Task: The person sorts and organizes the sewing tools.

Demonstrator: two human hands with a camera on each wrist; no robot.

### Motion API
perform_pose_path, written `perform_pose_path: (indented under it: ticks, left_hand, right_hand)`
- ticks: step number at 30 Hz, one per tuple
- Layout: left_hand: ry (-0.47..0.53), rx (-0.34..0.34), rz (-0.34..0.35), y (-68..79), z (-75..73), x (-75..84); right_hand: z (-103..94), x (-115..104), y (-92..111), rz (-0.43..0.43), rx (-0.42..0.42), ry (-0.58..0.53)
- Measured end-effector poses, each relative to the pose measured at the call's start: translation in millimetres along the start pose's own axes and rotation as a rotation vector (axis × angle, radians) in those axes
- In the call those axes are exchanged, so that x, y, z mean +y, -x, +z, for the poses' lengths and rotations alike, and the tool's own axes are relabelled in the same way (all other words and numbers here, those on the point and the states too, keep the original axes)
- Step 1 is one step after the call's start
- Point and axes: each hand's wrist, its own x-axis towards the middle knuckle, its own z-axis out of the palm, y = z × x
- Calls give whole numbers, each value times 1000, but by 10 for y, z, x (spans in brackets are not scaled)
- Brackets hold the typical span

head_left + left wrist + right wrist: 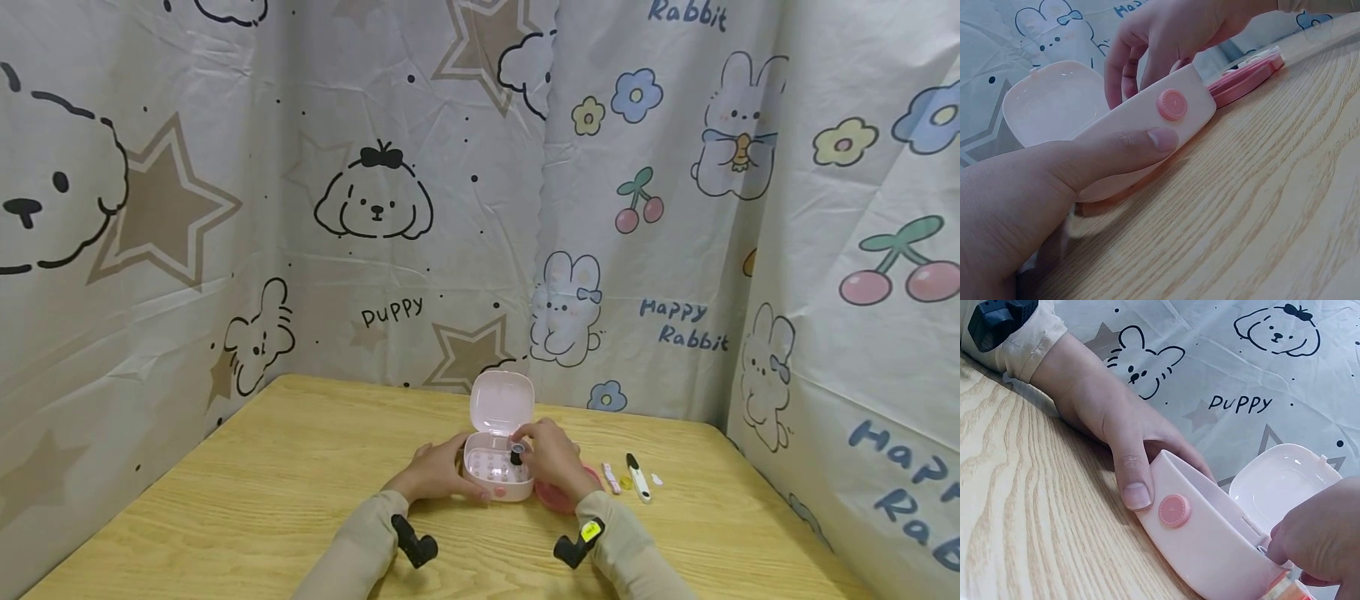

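Note:
An open pink box [480, 490] stands on the table, its lid [502, 402] tipped up at the back. Rows of small pegs or bumps show on its inside floor. My left hand [435, 471] grips the box's left side, with the thumb [1129, 147] pressed along the front wall near a round pink button [1172, 104]. Over the box's right side, my right hand [553, 457] pinches a small black spool-like piece [517, 457] with a pale top. In the left wrist view, the right fingertips dip behind the front wall and are hidden.
A pink rounded tray or lid [553, 498] lies under the right forearm. To its right are a pink-and-white strip [611, 478], a small yellow item [626, 482], a black-and-white slim tool [639, 478] and a small white piece [657, 479]. Printed curtains [375, 275] surround the table.

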Motion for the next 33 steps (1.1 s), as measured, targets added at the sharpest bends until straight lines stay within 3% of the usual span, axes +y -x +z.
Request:
perform_pose_path:
  ticks: [8, 19, 24, 33]
  left_hand:
    - [3, -10, 6, -5, 4, -13]
    - [1, 1, 15, -19, 22, -61]
    - [2, 9, 5, -51, 55, -118]
    - [-9, 12, -6, -38, 35, -75]
  right_hand:
    - [-73, 19, -9, -16, 62, -53]
    - [-207, 74, -32, -110, 279, -151]
    - [-231, 114, -39, -97, 287, -158]
    - [-276, 164, -60, -47, 267, -160]
